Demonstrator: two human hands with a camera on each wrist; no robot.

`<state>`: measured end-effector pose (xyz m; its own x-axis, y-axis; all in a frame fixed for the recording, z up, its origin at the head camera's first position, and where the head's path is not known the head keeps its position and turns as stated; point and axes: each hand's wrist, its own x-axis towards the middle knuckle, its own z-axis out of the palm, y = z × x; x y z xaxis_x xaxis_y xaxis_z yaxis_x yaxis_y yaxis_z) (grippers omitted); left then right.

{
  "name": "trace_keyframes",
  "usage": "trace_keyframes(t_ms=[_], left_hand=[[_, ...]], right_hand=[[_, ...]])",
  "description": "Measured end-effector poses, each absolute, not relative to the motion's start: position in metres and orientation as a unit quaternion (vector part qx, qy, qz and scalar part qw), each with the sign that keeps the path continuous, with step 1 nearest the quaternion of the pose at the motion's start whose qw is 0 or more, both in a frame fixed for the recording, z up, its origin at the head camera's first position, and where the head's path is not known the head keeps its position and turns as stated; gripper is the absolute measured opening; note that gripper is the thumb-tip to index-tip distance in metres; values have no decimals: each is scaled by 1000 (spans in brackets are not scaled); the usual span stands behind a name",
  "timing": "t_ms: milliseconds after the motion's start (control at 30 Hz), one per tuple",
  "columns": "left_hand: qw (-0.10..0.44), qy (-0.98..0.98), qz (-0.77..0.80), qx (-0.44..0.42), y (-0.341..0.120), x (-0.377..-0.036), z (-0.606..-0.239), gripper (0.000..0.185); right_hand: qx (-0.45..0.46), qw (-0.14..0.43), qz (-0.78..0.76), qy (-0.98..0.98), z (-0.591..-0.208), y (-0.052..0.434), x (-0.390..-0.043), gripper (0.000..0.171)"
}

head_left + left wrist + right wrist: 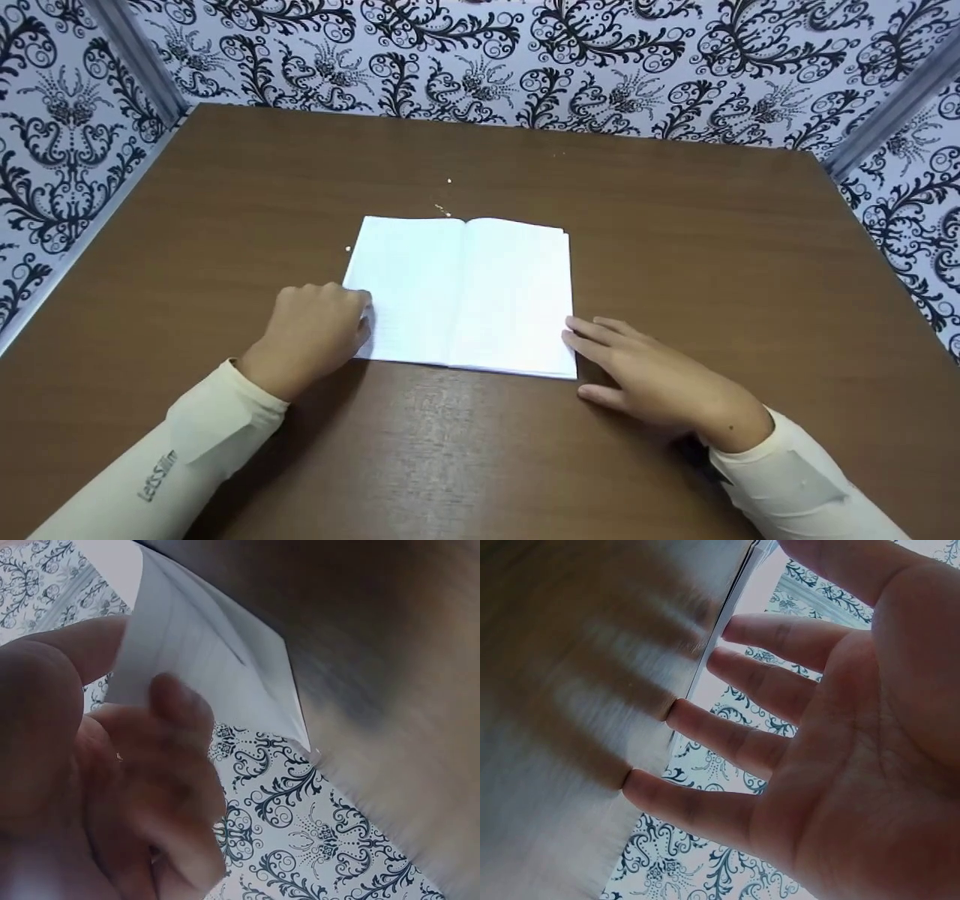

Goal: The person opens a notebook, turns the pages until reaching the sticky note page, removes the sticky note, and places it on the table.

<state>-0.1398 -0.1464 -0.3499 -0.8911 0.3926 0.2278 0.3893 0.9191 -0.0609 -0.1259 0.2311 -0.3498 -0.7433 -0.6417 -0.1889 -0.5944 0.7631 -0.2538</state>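
Brown wood-grain table (pixel 675 247) across nearly the whole head view, walled on three sides by black-and-white damask paper (pixel 600 60). At mid-table, an open notebook (pixel 465 292) of white lined pages — flat, spine running away from the person, long axis across the table from left to right, so one page toward each hand.

Straight ahead of both hands, and between them: left hand (pixel 311 334) at the near left corner, right hand (pixel 652 371) at the near right corner. Both touching or all but touching the paper; of the two, only the left with a real hold.

Left hand curled, knuckles up, fingers bent over the outer edge of the left page. From the left wrist view, thumb (pixel 180 709) on one face of a lifted sheet (pixel 202 652) and a finger behind it — a pinch on the page edge, with the corner already off the rest of the book.

Right hand spread and relaxed, palm down, fingers (pixel 727 731) straight and slightly apart, tips at the outer edge of the right-hand pages (pixel 739 577). Gripping nothing; whether pressing the page stack or only lying beside it, cannot tell.

Smallest: a few pale crumbs (pixel 448 181) on the wood just beyond the far edge of the book.
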Motion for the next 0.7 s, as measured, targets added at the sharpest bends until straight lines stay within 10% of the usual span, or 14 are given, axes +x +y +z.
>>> trace_keyframes(t_ms=[700], left_hand=[[239,-953,1,-189,-111,-147,-344,19]], right_hand=[[-327,132,-87,932,-351,231,-125,64]])
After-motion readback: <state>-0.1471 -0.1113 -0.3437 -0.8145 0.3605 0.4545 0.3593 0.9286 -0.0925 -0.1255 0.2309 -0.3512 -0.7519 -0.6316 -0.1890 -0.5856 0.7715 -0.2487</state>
